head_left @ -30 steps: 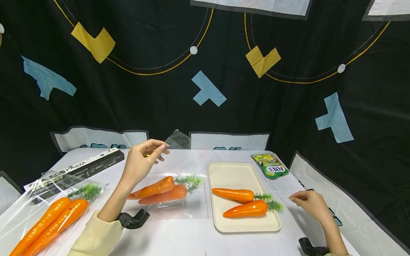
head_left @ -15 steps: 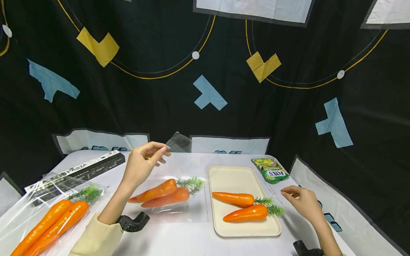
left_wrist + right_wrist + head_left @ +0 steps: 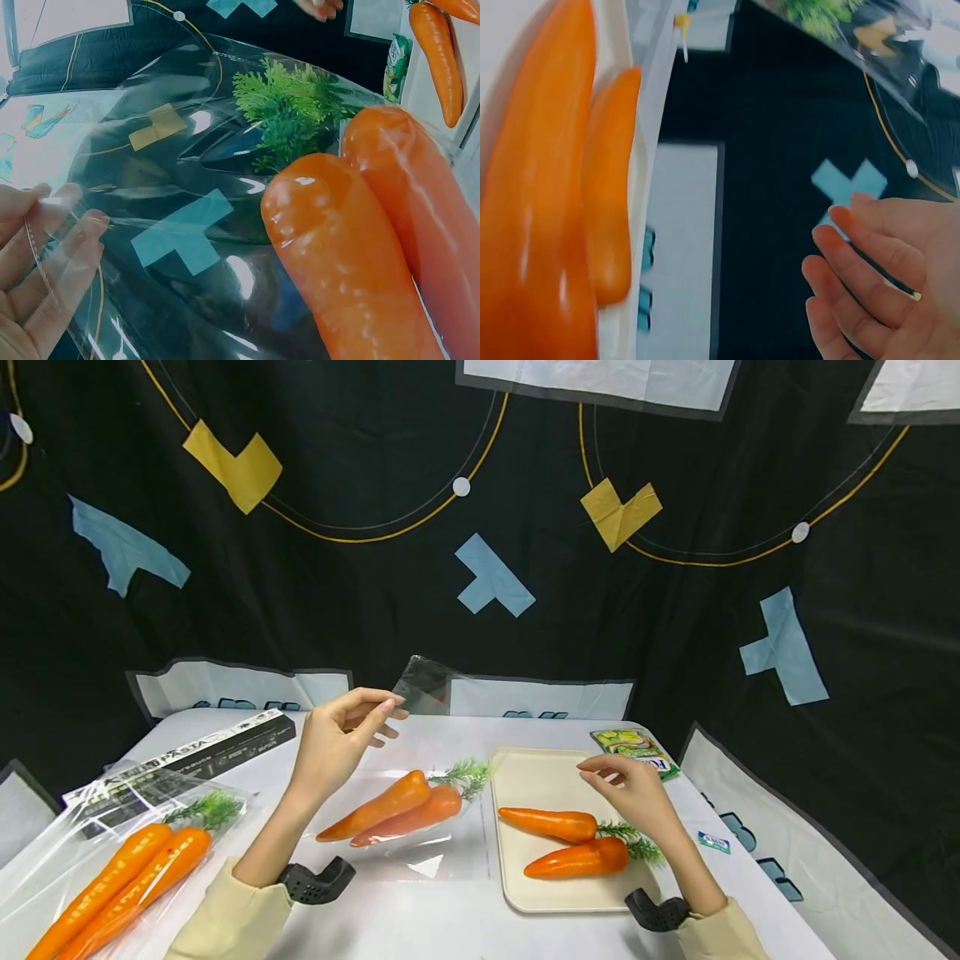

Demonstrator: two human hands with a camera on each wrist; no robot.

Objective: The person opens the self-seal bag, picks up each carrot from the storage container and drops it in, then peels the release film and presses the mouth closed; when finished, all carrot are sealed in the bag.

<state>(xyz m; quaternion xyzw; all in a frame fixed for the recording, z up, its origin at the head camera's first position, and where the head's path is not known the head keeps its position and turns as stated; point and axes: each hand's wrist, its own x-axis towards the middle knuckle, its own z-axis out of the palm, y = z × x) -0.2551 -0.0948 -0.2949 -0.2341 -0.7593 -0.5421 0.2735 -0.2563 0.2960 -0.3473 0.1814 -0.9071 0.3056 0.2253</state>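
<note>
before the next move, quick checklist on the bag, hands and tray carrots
1. Left hand pinches the bag edge: ok.
2. Two carrots lie inside the bag: ok.
3. Right hand free, hovering over the tray: ok.
4. Two tray carrots unobstructed, side by side: ok.
5. Bag mouth wide enough for another carrot: cannot tell.
6. Grip firm enough on the film: cannot tell.

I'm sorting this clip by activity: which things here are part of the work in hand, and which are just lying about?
In hand:
left hand pinching the clear bag with two carrots inside;
right hand, holding nothing, over the tray with two loose carrots.

Lying about:
bagged carrots at the left edge;
pasta box;
candy pouch.
</note>
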